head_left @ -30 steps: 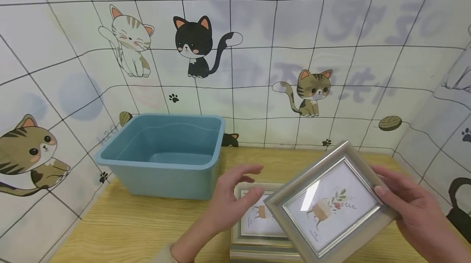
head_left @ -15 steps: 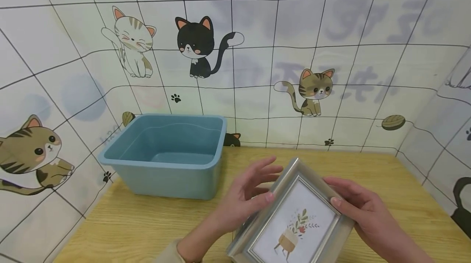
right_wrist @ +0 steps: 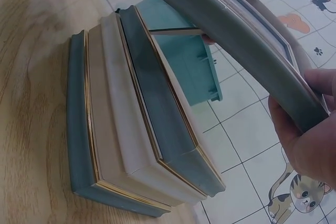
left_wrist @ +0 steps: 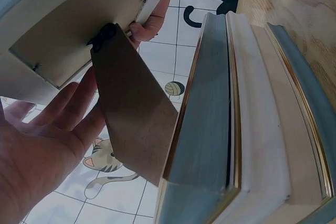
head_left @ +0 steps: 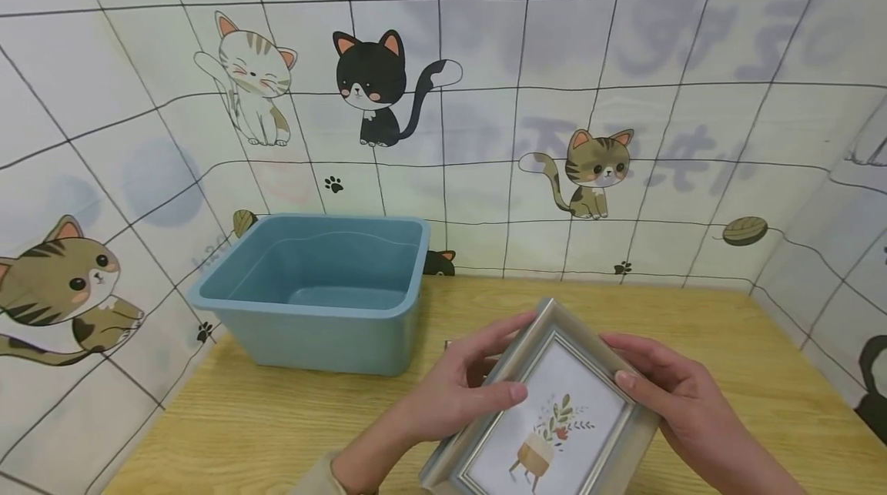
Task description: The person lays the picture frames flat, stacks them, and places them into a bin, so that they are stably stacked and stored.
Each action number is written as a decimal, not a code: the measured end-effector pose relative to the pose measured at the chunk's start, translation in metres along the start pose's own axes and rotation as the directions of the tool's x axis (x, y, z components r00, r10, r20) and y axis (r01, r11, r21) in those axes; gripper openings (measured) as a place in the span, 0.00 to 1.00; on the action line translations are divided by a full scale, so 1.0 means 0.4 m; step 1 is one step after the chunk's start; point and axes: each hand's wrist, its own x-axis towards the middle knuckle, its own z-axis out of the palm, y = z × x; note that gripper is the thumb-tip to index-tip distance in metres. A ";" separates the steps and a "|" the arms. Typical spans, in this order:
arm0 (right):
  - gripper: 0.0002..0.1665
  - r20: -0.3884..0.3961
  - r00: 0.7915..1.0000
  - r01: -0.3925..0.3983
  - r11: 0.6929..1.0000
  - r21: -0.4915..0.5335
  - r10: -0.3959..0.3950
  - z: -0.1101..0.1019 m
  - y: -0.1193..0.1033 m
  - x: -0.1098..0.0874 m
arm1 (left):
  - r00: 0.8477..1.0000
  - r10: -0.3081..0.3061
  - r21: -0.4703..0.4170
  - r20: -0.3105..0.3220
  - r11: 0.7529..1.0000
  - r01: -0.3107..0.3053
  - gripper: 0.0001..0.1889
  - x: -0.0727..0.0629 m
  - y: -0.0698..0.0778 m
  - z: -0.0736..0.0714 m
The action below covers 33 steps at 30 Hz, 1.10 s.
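Note:
A silver-toned picture frame [head_left: 502, 368], with a print of a potted plant behind its glass, is held tilted in the head view. My right hand [head_left: 693, 403] grips its upper right edge, thumb on the front. At the left edge my left hand [head_left: 460, 391] holds it, thumb on the front and fingers behind. The left wrist view shows its back, with a brown easel leg [left_wrist: 134, 103] swung out from the panel. Under it lies a stack of picture frames [right_wrist: 157, 87] on the table, mostly hidden in the head view.
A blue plastic bin [head_left: 305, 337] stands at the back left of the wooden table [head_left: 277, 426]. Behind and beside the table hangs a white gridded sheet [head_left: 478, 125] printed with cats. Something dark [head_left: 875, 403] shows at the far right edge.
The picture frame has moved left and turned steeper, now covering the stack. My right hand went with it, and my left hand has taken hold of the left edge.

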 end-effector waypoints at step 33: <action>0.28 -0.273 0.962 -0.006 0.998 0.070 0.025 -0.039 0.028 -0.021 | 0.996 -0.083 0.033 -0.032 0.996 0.084 0.30 -0.018 -0.025 -0.033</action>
